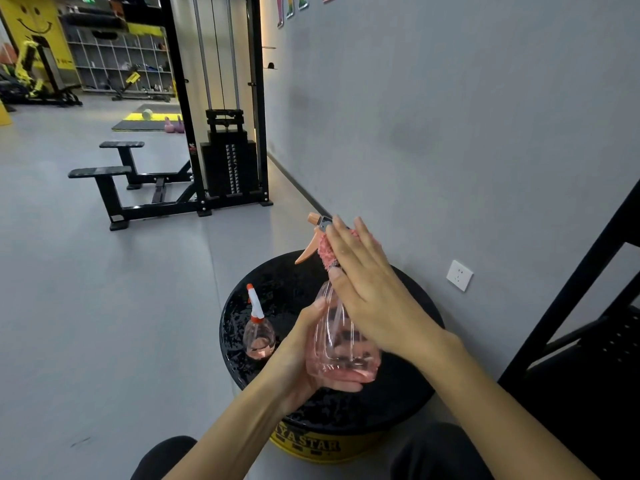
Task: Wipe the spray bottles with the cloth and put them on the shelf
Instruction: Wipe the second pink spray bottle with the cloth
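My left hand (304, 351) grips the base of a clear pink spray bottle (337, 348) with an orange trigger head, held upright above a round black stool top (408, 393). My right hand (367, 282) holds a pink fluffy cloth (325, 251) against the bottle's neck, thumb on one side and straight fingers over the other. A second, smaller pink spray bottle (259, 336) with a white and orange head stands on the left part of the stool.
A grey wall with a white socket (459, 275) runs along the right. A black shelf frame (595, 327) stands at the far right. A black cable weight machine (228, 161) with benches stands on the grey floor behind. My knees show at the bottom.
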